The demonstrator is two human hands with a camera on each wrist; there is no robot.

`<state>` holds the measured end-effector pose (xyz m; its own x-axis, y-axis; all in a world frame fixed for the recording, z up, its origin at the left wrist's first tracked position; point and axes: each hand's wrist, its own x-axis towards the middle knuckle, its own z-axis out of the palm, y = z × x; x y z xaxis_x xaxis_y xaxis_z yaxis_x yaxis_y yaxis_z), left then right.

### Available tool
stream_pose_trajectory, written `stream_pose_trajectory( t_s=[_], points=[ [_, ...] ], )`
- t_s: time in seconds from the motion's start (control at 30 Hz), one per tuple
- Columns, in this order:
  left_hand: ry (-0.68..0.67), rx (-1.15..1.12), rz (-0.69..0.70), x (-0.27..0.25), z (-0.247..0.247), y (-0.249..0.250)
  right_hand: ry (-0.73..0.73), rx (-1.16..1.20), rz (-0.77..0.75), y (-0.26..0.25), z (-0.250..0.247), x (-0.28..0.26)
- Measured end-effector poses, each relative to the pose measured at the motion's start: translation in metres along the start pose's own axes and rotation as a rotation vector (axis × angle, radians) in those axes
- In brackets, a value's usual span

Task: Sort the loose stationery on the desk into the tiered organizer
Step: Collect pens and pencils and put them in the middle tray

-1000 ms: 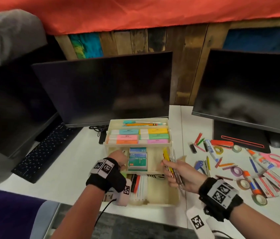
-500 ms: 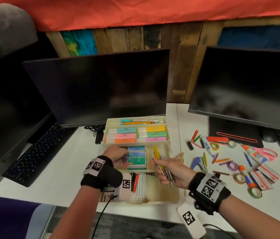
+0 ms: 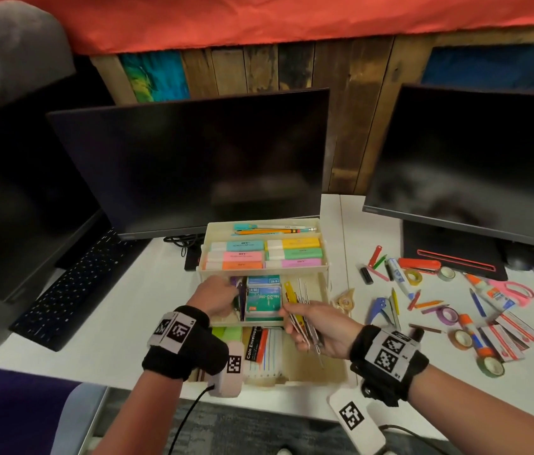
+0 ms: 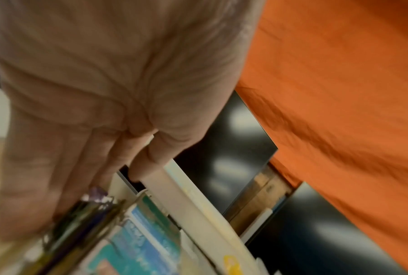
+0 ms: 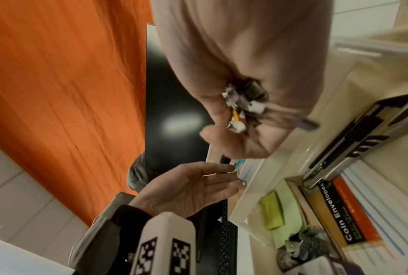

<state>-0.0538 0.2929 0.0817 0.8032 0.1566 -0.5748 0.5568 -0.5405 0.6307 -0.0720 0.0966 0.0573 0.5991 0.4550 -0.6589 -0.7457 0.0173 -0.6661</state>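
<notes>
Best to slide the right hand (image 3: 316, 326)'s gripped bundle of slim tools (image 3: 301, 310) flat into the organizer (image 3: 323, 257)'s middle-tier right slot beside the staple boxes (image 3: 264, 298), left hand (image 3: 216, 298) loose-fingered, steadying the binder clips (image 3: 238, 292).

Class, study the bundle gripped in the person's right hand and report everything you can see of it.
The bundle is a fistful of thin, flat strips: a yellow one in front, white and metallic-grey ones behind. The right hand grips it, fingers curled round its middle. It is tilted, upper ends over the middle tier of the organizer, beside the staple boxes.
</notes>
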Motion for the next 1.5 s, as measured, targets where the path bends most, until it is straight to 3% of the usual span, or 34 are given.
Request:
stream_pose_trajectory(
  t_s=[0.2,0.4,0.57,0.77,1.3,1.5],
  points=[
    [0.087,0.135,-0.001,-0.008,0.001,-0.007,-0.011,0.024,0.073,-0.003,0.017,0.006],
    [0.21,0.009,0.059,0.001,-0.014,-0.018,-0.123,0.122,0.199,-0.002,0.051,0.024],
    [0.006,-0.005,0.008,-0.001,-0.021,-0.021,-0.176,0.319,0.257,-0.006,0.078,0.048],
    [0.038,-0.003,0.1,0.009,-0.024,-0.024,-0.141,0.397,0.255,-0.018,0.082,0.062],
    [0.037,-0.055,0.147,0.027,-0.017,-0.025,-0.049,0.095,0.283,-0.041,0.087,0.065],
    [0.04,-0.167,0.14,0.03,-0.016,-0.02,-0.094,0.147,0.286,-0.047,0.085,0.062]
  ],
)
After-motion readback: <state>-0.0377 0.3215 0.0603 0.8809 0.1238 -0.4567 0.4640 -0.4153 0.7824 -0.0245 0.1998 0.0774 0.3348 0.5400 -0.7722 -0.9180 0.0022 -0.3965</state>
